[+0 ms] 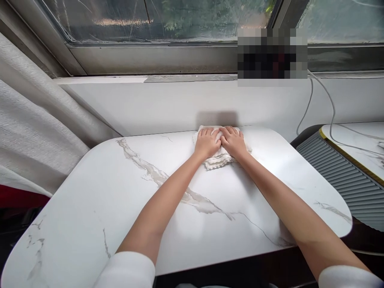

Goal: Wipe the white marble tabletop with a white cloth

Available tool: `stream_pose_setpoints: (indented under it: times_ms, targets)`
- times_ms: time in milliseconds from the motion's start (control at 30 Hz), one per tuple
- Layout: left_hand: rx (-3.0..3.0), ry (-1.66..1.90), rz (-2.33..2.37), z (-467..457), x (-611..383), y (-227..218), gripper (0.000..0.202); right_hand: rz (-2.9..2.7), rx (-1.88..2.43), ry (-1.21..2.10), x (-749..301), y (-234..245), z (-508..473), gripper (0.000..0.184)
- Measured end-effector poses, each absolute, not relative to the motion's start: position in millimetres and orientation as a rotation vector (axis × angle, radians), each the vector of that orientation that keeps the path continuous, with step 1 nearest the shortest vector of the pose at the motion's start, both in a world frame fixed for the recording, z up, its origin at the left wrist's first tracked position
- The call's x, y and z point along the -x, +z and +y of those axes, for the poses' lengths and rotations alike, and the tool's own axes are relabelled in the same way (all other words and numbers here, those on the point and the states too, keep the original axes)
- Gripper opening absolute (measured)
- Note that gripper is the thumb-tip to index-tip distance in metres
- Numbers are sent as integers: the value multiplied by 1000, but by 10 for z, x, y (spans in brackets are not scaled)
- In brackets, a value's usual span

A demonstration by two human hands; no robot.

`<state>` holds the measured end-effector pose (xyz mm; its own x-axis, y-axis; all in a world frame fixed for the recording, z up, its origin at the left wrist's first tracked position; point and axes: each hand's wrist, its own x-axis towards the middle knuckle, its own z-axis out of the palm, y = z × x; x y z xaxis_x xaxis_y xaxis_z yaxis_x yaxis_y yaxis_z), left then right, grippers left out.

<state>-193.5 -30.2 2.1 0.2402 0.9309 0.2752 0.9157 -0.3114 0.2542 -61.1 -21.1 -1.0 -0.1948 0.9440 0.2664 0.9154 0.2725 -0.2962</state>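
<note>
Close to the far edge of the table, left hand and right hand flat on the cloth.

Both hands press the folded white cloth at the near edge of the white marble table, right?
No. The head view shows the left hand and right hand pressing the folded white cloth at the far edge of the white marble table, beside the wall.

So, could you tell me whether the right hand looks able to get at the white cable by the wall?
Probably yes: the right hand rests on the cloth, and only bare tabletop lies between it and the cable.
</note>
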Motion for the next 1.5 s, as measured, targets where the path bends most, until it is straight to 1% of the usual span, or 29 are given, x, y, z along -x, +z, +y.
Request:
stream_pose_setpoints:
  times_ms: [133, 200, 267, 433, 500, 600, 700, 833, 933, 1067, 1167, 1200, 1300, 1500]
  targets:
    - [-2434, 620, 1831, -188, 1973, 34, 41, -2158, 1647, 68, 656, -22, -75, 45]
    - [-2430, 614, 1842, -146, 1983, 40, 40, -2118, 1615, -1, 629, 60, 36, 44]
    - [-2421, 608, 1842, -116, 1989, 44, 40, -2021, 1558, -124, 546, 239, 209, 45]
    - [-2397, 624, 1814, -98, 2000, 49, 41, -1728, 1408, -385, 194, 896, 794, 52]
    - [-2388, 624, 1811, -103, 2001, 51, 42, -1735, 1397, -407, 88, 1076, 993, 54]
    - [-2384, 625, 1808, -109, 2002, 51, 42, -1802, 1480, -337, 22, 1168, 1197, 62]
    - [-2383, 633, 1807, -113, 2002, 50, 42, -1840, 1489, -284, 33, 1127, 1306, 64]
    - [-2382, 626, 1807, -125, 2006, 52, 43, -1912, 1343, -290, 129, 1036, 1246, 59]
    - [-2389, 618, 1813, -137, 2009, 50, 43, -1933, 1257, -307, 266, 928, 959, 54]
    - [-2421, 613, 1813, -145, 2007, 32, 44, -2119, 1228, -309, 430, 591, 422, 51]
    - [-2431, 615, 1834, -148, 1997, 12, 44, -2355, 1145, -197, 454, 241, 175, 46]
    - [-2427, 616, 1847, -152, 1992, 7, 44, -2363, 1193, -163, 448, 136, 137, 45]
    - [-2413, 617, 1876, -186, 1985, -2, 44, -2322, 1351, -78, 430, -80, 80, 50]
    - [-2409, 567, 1853, -389, 2026, 12, 46, -2322, 1475, -63, 482, -132, -176, 53]
